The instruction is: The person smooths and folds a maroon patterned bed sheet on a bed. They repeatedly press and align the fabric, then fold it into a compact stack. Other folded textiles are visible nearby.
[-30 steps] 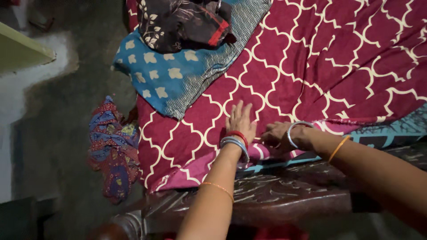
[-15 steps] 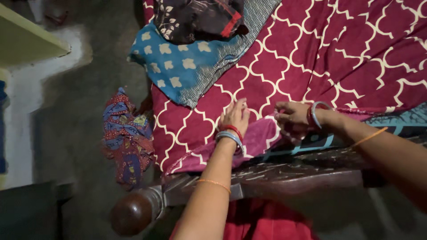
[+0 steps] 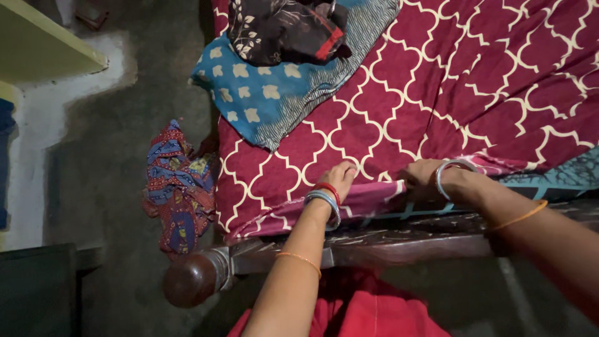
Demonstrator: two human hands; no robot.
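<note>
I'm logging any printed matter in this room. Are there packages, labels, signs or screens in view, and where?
None in view. Only patterned cloth shows: a maroon bedsheet with white lattice, a blue cloth with cream shapes at the bed's upper left, and a red-and-blue cloth on the floor beside the bed.

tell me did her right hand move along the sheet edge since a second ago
Yes. The right hand has shifted rightward along the folded edge of the maroon bedsheet, away from the left hand and from the round bedpost knob.
</note>
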